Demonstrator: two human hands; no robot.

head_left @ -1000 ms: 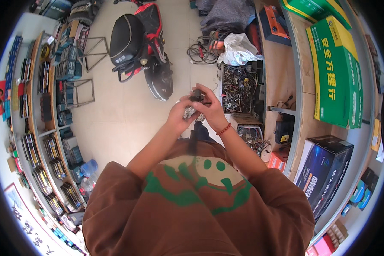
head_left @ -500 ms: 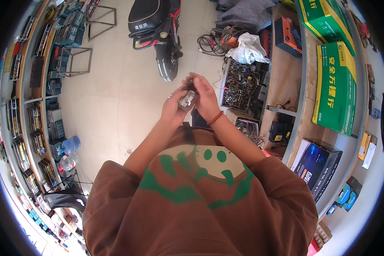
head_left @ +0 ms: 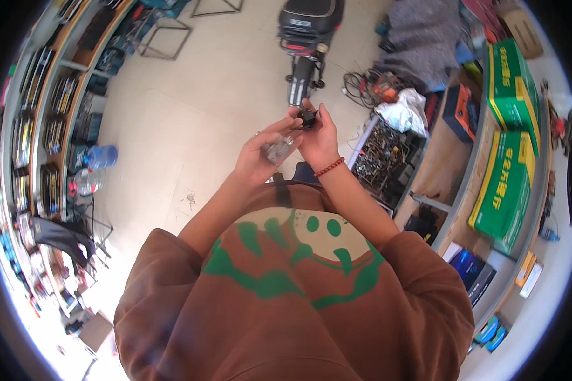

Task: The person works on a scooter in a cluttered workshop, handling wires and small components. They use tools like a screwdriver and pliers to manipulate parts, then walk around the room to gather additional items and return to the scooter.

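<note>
In front of my chest, my left hand (head_left: pixel 258 152) is closed around a clear plastic piece (head_left: pixel 279 151), boxy in shape, lying across its palm and fingers. My right hand (head_left: pixel 321 138) grips a small black part (head_left: pixel 307 117) between thumb and fingers. The left fingertips reach close to that black part; whether they touch it I cannot tell. The two held pieces are near each other, and the black part's exact kind is too small to make out. A red bead bracelet (head_left: pixel 330 166) circles my right wrist.
Beyond my hands stands a scooter (head_left: pixel 303 73). At the right, a tray of cluttered small parts (head_left: pixel 381 152) sits beside a white plastic bag (head_left: pixel 403 113) and shelving with green boxes (head_left: pixel 503 190). Boxed-stock shelves (head_left: pixel 63 95) and a blue water bottle (head_left: pixel 100 157) line the left.
The view has swung left, so the scooter and shelves sit further right. My hands have drawn slightly apart, and the black part now shows more plainly at my right fingers.
</note>
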